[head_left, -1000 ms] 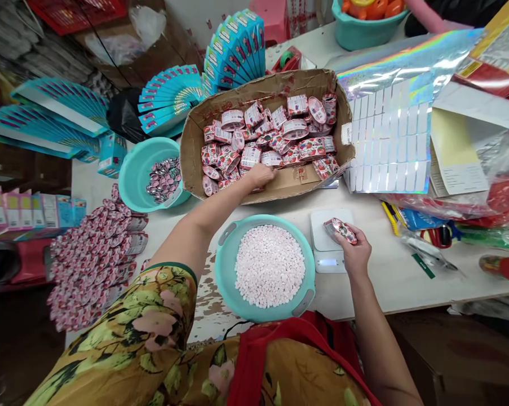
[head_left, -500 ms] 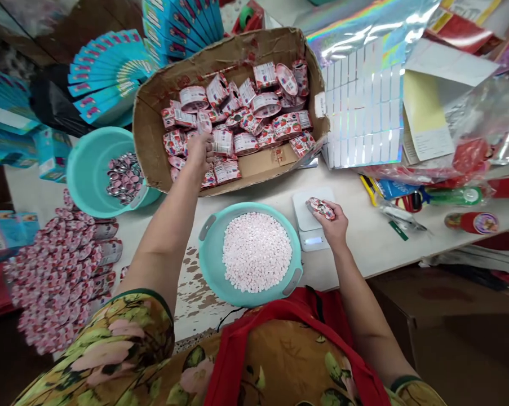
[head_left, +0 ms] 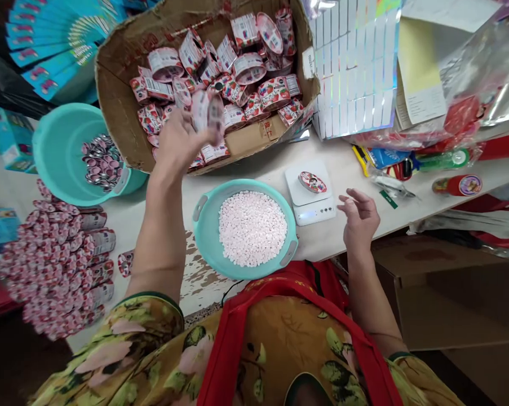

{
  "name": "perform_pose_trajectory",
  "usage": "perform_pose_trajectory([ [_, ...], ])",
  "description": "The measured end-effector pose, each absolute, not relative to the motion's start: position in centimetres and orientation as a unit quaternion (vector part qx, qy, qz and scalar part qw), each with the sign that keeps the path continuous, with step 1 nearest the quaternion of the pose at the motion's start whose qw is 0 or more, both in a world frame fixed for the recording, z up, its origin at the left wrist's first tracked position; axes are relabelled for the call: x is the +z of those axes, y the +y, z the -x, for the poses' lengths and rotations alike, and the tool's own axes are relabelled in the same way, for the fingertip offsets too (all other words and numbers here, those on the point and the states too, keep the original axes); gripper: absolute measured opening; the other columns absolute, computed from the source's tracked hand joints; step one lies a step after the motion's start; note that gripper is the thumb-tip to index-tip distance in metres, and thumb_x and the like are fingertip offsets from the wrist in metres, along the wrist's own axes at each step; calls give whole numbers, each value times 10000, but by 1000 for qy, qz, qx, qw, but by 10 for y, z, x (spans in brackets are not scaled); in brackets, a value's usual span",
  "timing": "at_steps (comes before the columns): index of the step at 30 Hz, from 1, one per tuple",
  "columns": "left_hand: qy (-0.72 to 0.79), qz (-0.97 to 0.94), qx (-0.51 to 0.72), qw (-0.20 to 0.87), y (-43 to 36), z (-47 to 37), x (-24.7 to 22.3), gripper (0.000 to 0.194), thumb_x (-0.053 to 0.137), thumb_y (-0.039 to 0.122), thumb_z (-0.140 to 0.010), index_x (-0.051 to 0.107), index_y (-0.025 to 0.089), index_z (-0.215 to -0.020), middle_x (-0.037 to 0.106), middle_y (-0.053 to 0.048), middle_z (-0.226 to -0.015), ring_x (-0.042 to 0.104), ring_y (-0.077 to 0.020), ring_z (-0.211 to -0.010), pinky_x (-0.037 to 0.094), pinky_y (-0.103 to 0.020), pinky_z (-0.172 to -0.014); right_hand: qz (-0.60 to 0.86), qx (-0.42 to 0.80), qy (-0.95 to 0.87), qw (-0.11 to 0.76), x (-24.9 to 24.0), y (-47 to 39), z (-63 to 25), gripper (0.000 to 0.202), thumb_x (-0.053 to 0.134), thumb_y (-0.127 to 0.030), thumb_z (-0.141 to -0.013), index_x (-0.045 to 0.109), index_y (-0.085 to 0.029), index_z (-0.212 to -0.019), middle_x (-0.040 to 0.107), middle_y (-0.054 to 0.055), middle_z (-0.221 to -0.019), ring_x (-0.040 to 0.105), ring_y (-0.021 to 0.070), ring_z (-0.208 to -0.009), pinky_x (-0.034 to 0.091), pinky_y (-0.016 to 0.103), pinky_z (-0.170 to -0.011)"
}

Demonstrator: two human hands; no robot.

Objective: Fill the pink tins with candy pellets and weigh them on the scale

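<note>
My left hand (head_left: 179,142) is over the near side of the cardboard box (head_left: 123,132), closed on a small pink-and-white printed tin (head_left: 208,114) that is blurred by motion. Several similar tins lie in the box behind it. On the white digital scale (head_left: 326,212) rests another oval printed tin (head_left: 312,182), untouched. My right hand (head_left: 359,219) is just right of the scale, empty, with its fingers apart and slightly curled. A turquoise basin (head_left: 206,237) of small pale pink candies (head_left: 253,228) stands between my arms.
At the left, a second turquoise basin (head_left: 53,152) holds small pink-and-silver pieces. A dense pile of printed tins (head_left: 60,265) covers the table's left end. Holographic sheets (head_left: 355,73), papers and plastic bags lie at the right, beside a red jar (head_left: 457,185).
The tin from my right hand now lies on the scale, and that hand has opened and drawn back to the right. My left hand has lifted a tin from the box. The view has shifted.
</note>
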State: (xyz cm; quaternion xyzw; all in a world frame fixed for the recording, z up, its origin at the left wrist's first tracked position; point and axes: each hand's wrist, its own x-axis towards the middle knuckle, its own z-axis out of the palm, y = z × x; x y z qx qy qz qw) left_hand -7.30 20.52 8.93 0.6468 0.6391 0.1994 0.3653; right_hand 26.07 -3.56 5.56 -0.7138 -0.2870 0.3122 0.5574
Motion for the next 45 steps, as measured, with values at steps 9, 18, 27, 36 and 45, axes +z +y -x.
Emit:
perform_pose_trajectory([
  [9, 455, -761, 17, 462, -22, 40, 44, 542, 639, 531, -892, 567, 208, -1320, 679, -38, -873, 642, -217, -784, 447, -298, -672, 606, 691, -171, 356, 63, -95, -160, 604, 919, -409, -606, 699, -199, -1128, 782, 47, -1000, 740, 215, -907, 614, 364, -862],
  [18, 566, -744, -55, 352, -31, 14, -57, 292, 467, 397, -1041, 614, 145, -1030, 656, -175, -1109, 627, -295, -1039, 464, -359, -841, 628, 644, -88, 428, 70, -131, -182, 632, 932, -386, -582, 661, -223, -1129, 792, 42, -1006, 755, 231, -829, 646, 409, -780],
  [27, 606, -169, 299, 717, -5, 45, -40, 219, 534, 354, -896, 572, 170, -783, 551, -7, -651, 503, -95, -506, 321, -183, -438, 678, 546, -91, 484, 63, -142, -203, 641, 935, -377, -559, 681, -216, -1125, 789, 49, -1013, 750, 219, -870, 645, 394, -823],
  [36, 545, -11, 229, 806, 9, 37, -22, 34, 589, 166, -890, 575, 138, -904, 553, 3, -664, 464, -42, -447, 257, -124, -369, 671, 533, -100, 504, 54, -143, -204, 653, 930, -393, -582, 671, -216, -1156, 782, 66, -1064, 750, 245, -924, 622, 464, -913],
  [45, 446, -596, 152, 651, 77, -61, 45, 182, 619, 310, -923, 547, 167, -837, 531, 9, -690, 448, -100, -592, 319, -220, -561, 664, 521, -63, 533, 51, -143, -219, 672, 941, -377, -558, 670, -218, -1153, 775, 70, -1098, 741, 258, -989, 598, 466, -966],
])
